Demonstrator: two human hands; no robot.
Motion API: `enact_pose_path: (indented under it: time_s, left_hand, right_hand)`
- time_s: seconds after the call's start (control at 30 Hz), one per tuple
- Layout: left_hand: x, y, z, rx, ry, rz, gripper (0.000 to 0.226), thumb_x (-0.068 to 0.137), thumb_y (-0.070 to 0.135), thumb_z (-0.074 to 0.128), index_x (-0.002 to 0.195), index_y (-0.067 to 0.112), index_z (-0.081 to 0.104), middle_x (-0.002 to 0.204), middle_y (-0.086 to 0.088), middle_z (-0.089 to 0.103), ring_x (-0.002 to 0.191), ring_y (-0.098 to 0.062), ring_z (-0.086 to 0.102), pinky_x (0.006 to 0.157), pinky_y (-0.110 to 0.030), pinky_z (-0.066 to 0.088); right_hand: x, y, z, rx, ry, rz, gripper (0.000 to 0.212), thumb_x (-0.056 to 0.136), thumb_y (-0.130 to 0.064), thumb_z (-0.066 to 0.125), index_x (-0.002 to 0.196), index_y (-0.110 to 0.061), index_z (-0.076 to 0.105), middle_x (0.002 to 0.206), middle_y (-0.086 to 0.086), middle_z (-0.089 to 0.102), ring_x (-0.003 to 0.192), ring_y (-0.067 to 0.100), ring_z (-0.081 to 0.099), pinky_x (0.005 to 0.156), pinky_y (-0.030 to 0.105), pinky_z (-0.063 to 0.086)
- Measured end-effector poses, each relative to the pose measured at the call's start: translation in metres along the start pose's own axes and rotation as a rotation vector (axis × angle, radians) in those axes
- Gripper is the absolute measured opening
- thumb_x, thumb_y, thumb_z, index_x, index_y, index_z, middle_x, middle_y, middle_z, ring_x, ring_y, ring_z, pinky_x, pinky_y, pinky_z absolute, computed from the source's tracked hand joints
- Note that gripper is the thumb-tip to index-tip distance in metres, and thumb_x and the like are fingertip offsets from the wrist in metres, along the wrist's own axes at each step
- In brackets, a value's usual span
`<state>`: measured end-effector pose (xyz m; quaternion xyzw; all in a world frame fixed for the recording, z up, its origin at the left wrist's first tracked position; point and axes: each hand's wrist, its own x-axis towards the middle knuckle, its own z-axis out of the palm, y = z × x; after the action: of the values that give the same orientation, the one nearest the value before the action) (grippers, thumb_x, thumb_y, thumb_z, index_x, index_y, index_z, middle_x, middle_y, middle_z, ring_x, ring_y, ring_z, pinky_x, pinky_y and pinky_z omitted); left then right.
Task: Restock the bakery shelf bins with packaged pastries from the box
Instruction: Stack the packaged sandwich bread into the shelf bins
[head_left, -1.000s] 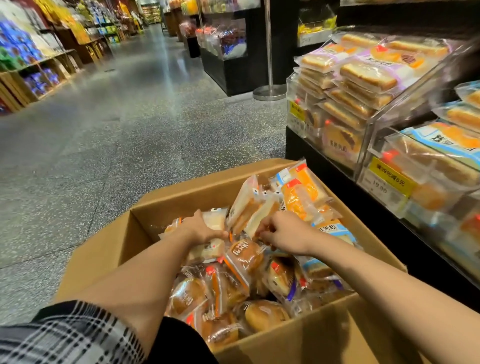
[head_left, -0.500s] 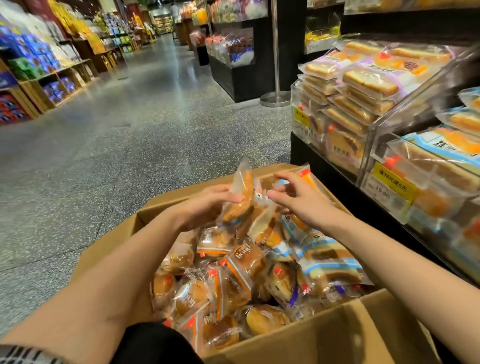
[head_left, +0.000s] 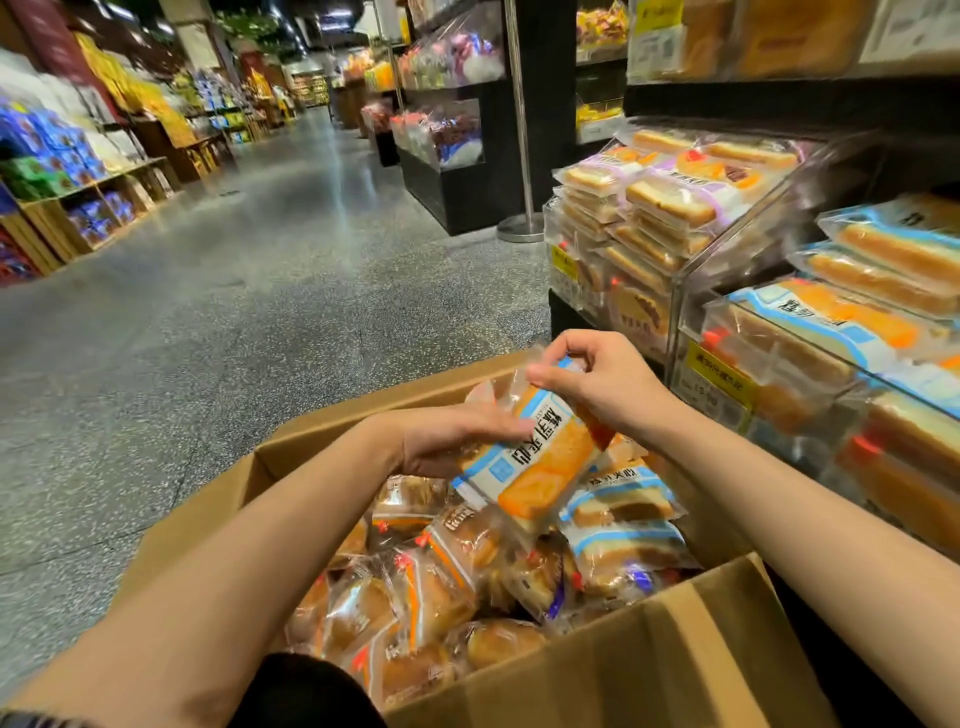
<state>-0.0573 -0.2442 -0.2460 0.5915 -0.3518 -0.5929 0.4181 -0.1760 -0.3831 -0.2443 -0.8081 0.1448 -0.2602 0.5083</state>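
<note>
Your right hand (head_left: 605, 382) pinches the top end of a clear-wrapped orange cake slice packet with a blue-and-white label (head_left: 540, 460); its Chinese print and a small word, possibly "TOAST", are too blurred to be sure of. Your left hand (head_left: 457, 439) cups the packet's side, fingers curled against it, holding it tilted above the open brown cardboard box (head_left: 675, 654) of wrapped pastries. Beside you, the clear plastic shelf bins (head_left: 737, 260) carry a yellow price tag (head_left: 719, 371).
</note>
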Motion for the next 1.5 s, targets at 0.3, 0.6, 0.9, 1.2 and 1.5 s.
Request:
enact_pose_path:
  time_s: [0.3, 0.6, 0.9, 1.2, 1.5]
  left_hand:
    - [0.010, -0.006, 0.004, 0.046, 0.012, 0.017, 0.022, 0.071, 0.022, 0.069, 0.091, 0.012, 0.070, 0.081, 0.002, 0.074, 0.068, -0.007, 0.070, 0.065, -0.020, 0.056]
    - [0.037, 0.003, 0.013, -0.505, 0.359, 0.358, 0.021, 0.094, 0.011, 0.049, 0.111, 0.006, 0.061, 0.083, -0.007, 0.074, 0.069, -0.016, 0.071, 0.069, -0.032, 0.059]
    - [0.048, -0.011, -0.028, -0.496, 0.786, 0.502, 0.012, 0.093, 0.015, 0.056, 0.082, 0.020, 0.058, 0.073, 0.004, 0.066, 0.063, -0.006, 0.061, 0.060, -0.019, 0.048]
    - [0.069, -0.071, -0.071, 0.524, 1.084, -0.128, 0.054, 0.074, 0.025, 0.078, 0.123, 0.015, 0.058, 0.119, -0.007, 0.063, 0.110, -0.025, 0.059, 0.091, -0.030, 0.046]
    - [0.080, -0.082, -0.076, 0.411, 1.202, 0.070, 0.022, 0.094, 0.028, 0.058, 0.100, 0.012, 0.072, 0.103, -0.012, 0.071, 0.098, -0.027, 0.061, 0.068, -0.027, 0.034]
  right_hand:
    - [-0.003, 0.002, -0.017, 0.172, 0.159, 0.094, 0.004, 0.083, -0.008, 0.070, 0.085, -0.007, 0.067, 0.066, 0.003, 0.065, 0.051, -0.002, 0.055, 0.053, 0.011, 0.045]
    - [-0.020, 0.010, 0.004, 0.704, -0.108, 0.677, 0.033, 0.078, -0.028, 0.069, 0.107, -0.013, 0.064, 0.094, 0.009, 0.068, 0.090, 0.021, 0.066, 0.082, 0.041, 0.056]
    - [-0.002, 0.007, -0.002, 0.411, 0.411, 0.346, 0.038, 0.070, -0.012, 0.081, 0.055, -0.013, 0.047, 0.058, 0.006, 0.045, 0.046, 0.008, 0.041, 0.039, 0.016, 0.032]
    - [0.009, 0.024, 0.002, 0.277, 0.617, 0.431, 0.038, 0.074, -0.028, 0.078, 0.056, -0.019, 0.046, 0.073, 0.009, 0.059, 0.069, 0.020, 0.053, 0.063, 0.035, 0.040]
    - [0.004, 0.028, -0.011, 0.207, 0.591, 0.453, 0.035, 0.071, -0.032, 0.078, 0.058, -0.020, 0.048, 0.091, 0.023, 0.069, 0.090, 0.038, 0.067, 0.077, 0.056, 0.053]
